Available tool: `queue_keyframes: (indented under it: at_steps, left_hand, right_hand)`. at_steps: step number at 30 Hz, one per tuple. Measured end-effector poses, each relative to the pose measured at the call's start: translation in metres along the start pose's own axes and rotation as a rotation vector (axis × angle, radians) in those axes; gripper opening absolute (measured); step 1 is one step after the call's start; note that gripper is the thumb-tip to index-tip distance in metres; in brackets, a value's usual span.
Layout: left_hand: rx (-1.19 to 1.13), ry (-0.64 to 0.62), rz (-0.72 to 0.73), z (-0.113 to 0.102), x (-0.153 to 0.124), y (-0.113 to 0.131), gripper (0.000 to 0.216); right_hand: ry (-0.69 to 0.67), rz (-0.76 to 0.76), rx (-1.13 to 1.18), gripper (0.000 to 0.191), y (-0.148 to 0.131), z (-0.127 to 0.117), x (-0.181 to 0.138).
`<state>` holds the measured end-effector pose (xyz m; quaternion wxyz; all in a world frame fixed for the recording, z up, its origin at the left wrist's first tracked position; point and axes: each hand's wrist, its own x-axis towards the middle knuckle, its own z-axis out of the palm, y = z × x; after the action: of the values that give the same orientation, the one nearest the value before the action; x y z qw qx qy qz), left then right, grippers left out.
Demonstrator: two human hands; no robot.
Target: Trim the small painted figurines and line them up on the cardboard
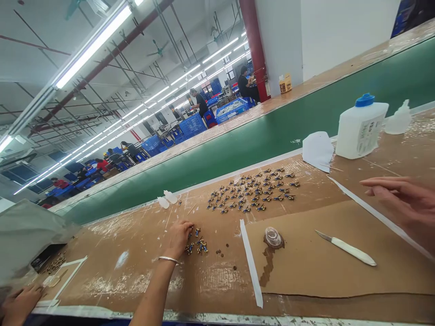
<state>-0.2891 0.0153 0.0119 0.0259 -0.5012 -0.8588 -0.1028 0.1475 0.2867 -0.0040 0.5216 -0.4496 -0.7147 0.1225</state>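
My left hand (178,239), with a bracelet at the wrist, reaches down to the brown work surface. Its fingers are pinched on a small blue-and-yellow figurine (190,229), mostly covered by the fingertips. Beside it lies a small cluster of similar figurines (201,246). Several small dark round bits (222,255) are scattered to their right. My right hand (401,194) hovers at the right edge, fingers extended and apparently holding nothing. Below it, a white-handled knife (353,251) rests on a cardboard sheet (306,276), near a small clear dish (273,236) with a brown stain.
Many figurines (251,190) lie spread out farther back. A blue-capped bottle (361,127), a squeeze bottle (399,118) and a white paper piece (318,149) stand at back right. Two small white bottles (167,199) lie by the green divider (204,158). Another person's hand (22,303) is at lower left.
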Motion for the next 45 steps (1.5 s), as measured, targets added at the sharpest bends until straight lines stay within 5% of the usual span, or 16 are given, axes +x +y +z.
queue_keyframes:
  at_steps: [10, 15, 21, 27, 35, 45]
  left_hand:
    - [-0.147, 0.169, -0.181, -0.012, -0.015, 0.008, 0.023]
    - [-0.383, 0.143, -0.25, -0.031, -0.038, 0.049, 0.037]
    - [-0.543, -0.031, -0.102, -0.036, -0.048, 0.134, 0.028]
    - [-0.423, -0.079, 0.122, -0.033, -0.029, 0.193, 0.021]
    - [-0.243, -0.099, 0.331, -0.029, -0.011, 0.225, 0.018]
    - [-0.176, -0.16, 0.382, -0.028, 0.0, 0.235, 0.014]
  right_hand:
    - [-0.034, 0.045, 0.114, 0.013, -0.007, -0.006, 0.0]
    - [-0.013, -0.024, 0.204, 0.01, -0.011, -0.006, 0.002]
    - [-0.037, -0.086, 0.258, 0.011, -0.013, -0.01, 0.004]
    - [-0.064, -0.096, 0.314, 0.012, -0.008, -0.011, 0.004]
    - [-0.025, -0.153, 0.341, 0.014, -0.012, -0.014, 0.005]
    - [0.016, -0.196, 0.373, 0.016, -0.011, -0.016, 0.007]
